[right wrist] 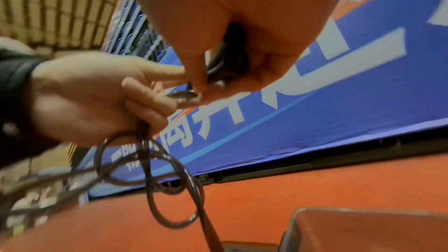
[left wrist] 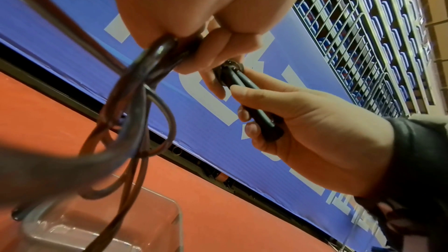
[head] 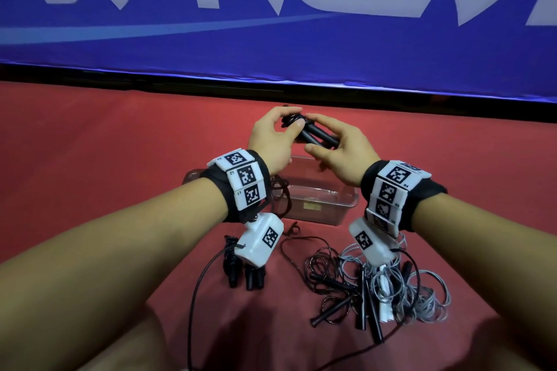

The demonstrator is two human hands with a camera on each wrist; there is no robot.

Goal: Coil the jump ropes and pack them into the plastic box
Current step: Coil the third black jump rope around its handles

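Note:
A black jump rope is held up over the clear plastic box [head: 319,203]. My left hand [head: 281,125] grips the bunched rope loops [left wrist: 150,76] near the top of the two black handles [head: 318,135]. Those loops hang down past my left wrist toward the box. My right hand [head: 324,149] curls round both handles [left wrist: 257,106], held side by side. In the right wrist view the loops [right wrist: 155,170] dangle below my left hand [right wrist: 101,99], with the box corner [right wrist: 358,225] at lower right. Inside the box, nothing is plainly visible.
On the red floor near me lie a bundled black rope with handles [head: 241,271], a loose black rope tangle [head: 328,277] and a grey rope tangle [head: 422,295]. A blue banner [head: 271,24] stands just beyond the box.

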